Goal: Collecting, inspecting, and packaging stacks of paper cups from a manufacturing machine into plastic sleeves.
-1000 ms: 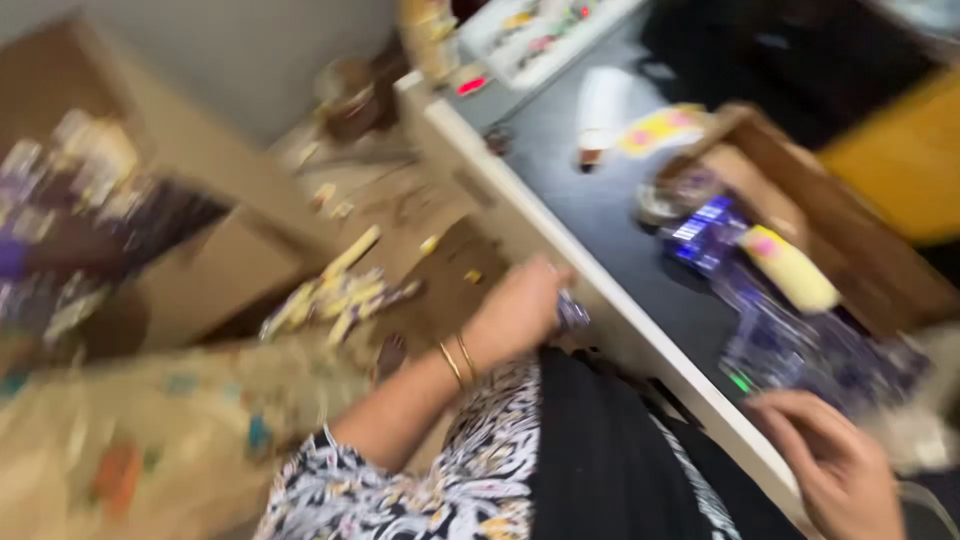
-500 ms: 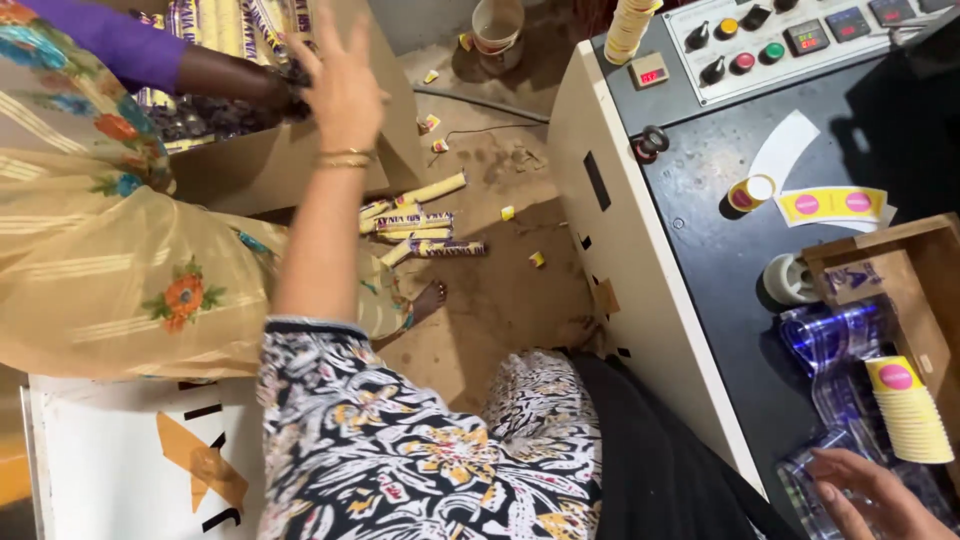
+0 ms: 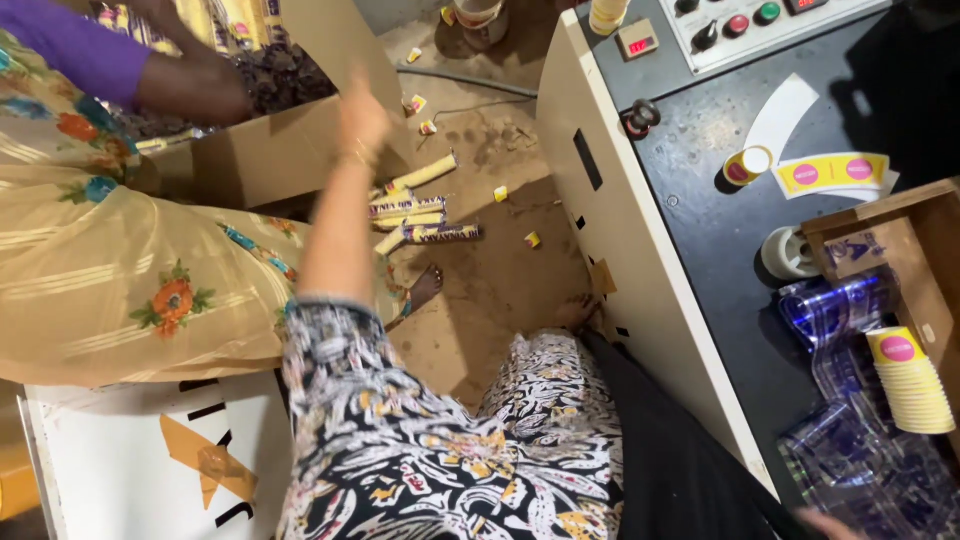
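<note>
My left hand (image 3: 362, 118) is stretched out over the floor, blurred, next to the front corner of an open cardboard box (image 3: 255, 155) that holds dark wrapped packets (image 3: 290, 80). I cannot see whether it holds anything. Another person in a yellow flowered garment (image 3: 120, 270) has an arm with a purple sleeve (image 3: 190, 95) inside the box. Only a sliver of my right hand (image 3: 825, 522) shows at the bottom edge, near clear blue plastic sleeves (image 3: 840, 310) on the dark machine top (image 3: 700, 250).
Long yellow wrapped tubes (image 3: 420, 215) and small scraps lie on the brown floor. The machine top carries a control panel (image 3: 760, 25), yellow sticker labels (image 3: 830, 172), a tape roll (image 3: 788, 252), a wooden tray (image 3: 900, 215) and a stack of yellow paper cups (image 3: 910, 385). A white board (image 3: 140, 460) stands at lower left.
My left hand has come back a little from the box's inside toward its front corner. My right hand has slid down to the bottom edge of the view.
</note>
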